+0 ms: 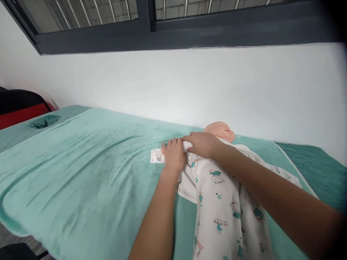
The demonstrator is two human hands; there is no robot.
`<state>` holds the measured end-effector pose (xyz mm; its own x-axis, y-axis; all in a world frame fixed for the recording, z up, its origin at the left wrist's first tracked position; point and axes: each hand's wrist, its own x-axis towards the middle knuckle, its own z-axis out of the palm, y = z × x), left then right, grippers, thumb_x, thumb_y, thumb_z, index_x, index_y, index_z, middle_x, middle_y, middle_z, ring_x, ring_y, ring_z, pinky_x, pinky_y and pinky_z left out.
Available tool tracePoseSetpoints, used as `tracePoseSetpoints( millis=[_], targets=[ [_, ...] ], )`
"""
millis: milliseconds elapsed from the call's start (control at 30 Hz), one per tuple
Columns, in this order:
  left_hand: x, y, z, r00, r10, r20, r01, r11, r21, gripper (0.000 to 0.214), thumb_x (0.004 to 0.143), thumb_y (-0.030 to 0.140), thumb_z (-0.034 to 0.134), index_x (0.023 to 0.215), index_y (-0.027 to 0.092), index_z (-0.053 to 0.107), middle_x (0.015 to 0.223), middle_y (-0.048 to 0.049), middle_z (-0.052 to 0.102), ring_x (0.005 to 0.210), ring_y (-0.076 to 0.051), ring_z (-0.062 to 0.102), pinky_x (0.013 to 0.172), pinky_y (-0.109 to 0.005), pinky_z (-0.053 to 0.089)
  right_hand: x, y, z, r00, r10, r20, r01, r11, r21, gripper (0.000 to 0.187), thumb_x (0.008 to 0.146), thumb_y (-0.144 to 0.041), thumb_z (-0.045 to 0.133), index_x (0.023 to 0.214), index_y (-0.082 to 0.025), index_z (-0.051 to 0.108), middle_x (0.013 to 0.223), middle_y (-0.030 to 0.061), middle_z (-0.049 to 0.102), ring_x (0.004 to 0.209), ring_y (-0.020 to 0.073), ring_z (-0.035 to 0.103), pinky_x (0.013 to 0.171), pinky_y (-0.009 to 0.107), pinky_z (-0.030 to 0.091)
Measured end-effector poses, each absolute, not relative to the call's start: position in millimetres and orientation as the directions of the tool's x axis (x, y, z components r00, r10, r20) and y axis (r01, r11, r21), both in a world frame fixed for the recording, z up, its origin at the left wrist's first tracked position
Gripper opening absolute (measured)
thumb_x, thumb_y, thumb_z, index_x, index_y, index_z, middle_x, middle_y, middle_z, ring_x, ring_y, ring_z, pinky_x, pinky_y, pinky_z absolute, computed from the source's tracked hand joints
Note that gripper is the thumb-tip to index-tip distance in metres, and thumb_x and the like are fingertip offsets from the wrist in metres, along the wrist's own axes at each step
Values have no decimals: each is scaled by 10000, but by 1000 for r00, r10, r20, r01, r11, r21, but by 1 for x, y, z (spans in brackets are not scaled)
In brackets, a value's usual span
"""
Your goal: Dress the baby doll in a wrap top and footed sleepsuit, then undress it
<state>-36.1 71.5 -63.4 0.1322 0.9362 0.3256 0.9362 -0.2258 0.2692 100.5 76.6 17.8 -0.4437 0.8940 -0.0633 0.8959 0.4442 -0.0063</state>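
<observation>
A baby doll lies on its back on a teal towel (pixel 81 159), its bare head (pixel 220 130) towards the wall. It wears a white printed romper (pixel 222 202) with teal figures. My left hand (pixel 173 155) lies flat with fingers stretched out on the romper's sleeve (pixel 156 156), which sticks out to the left. My right hand (pixel 202 143) rests over the doll's shoulder and upper sleeve, fingers curled down onto the cloth. Whether it pinches the fabric is hidden.
The towel covers a bed that runs along a white wall (pixel 189 83) under a dark window frame (pixel 173 32). A red and black object (pixel 21 108) stands at the far left. A darker green sheet (pixel 311 162) shows at the right.
</observation>
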Motion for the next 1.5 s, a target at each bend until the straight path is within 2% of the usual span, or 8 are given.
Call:
tracePoseSetpoints(
  millis=[200,367,600,767,1033,1200,1333,1500],
  targets=[
    [-29,73,-67,180,917,356,935,-273,228,244,895,169,481,1120,222,559,1149,-91,633,1131,-272,534,1044,-466,325,132,44,8,-279,946,165,895,319,-314,364,943,-340,434,1253,-238,594,1293,77,633,1183,256,568,924,372,444],
    [-28,75,-71,104,917,386,967,-185,178,280,909,141,428,1133,221,576,1130,-94,644,1099,-272,548,1014,-450,346,201,-16,-41,334,867,369,738,3,-675,405,971,-441,376,1274,-256,572,1298,69,632,1156,257,582,956,412,452],
    [-25,74,-72,30,905,425,978,-115,176,283,903,165,441,1124,239,601,1125,-86,654,1097,-279,555,1008,-452,361,234,-27,-93,318,821,474,885,-78,-460,459,889,-287,466,1332,-195,547,1342,111,584,1239,326,487,1044,511,367],
    [-27,72,-68,-15,917,398,973,-79,218,372,866,174,480,1218,242,582,1184,-99,643,1170,-312,529,1052,-506,343,233,-20,-85,407,773,487,857,-139,-496,445,836,-160,441,1236,-223,625,1269,75,625,1168,286,515,1006,461,389],
    [15,27,-8,242,882,405,626,-460,629,355,900,220,437,1224,265,575,1303,-14,617,1206,-191,557,1038,-339,447,245,-17,-87,560,708,430,760,-233,-606,430,810,-262,492,1205,-175,638,1189,127,658,1134,308,536,1004,475,361],
    [95,23,21,713,683,156,654,-729,201,296,923,376,490,1042,189,687,1155,-81,684,1167,-263,563,1065,-443,393,250,-16,-86,626,687,369,703,-293,-648,397,773,-344,553,1112,-168,664,1098,131,698,1069,320,581,997,474,353],
    [145,30,18,737,661,-145,659,-749,-65,265,876,305,560,1062,171,693,1232,-130,638,1156,-291,555,998,-468,416,252,-16,-85,637,687,349,684,-296,-667,373,760,-341,552,1067,-165,669,1053,140,716,1069,321,594,990,459,354],
    [163,43,12,702,675,-229,663,-736,-136,318,845,272,595,1146,205,669,1292,-120,613,1173,-292,557,961,-439,435,257,-15,-85,645,692,326,659,-287,-695,347,750,-311,513,1037,-182,660,965,112,725,997,289,617,952,420,373]
  ],
)
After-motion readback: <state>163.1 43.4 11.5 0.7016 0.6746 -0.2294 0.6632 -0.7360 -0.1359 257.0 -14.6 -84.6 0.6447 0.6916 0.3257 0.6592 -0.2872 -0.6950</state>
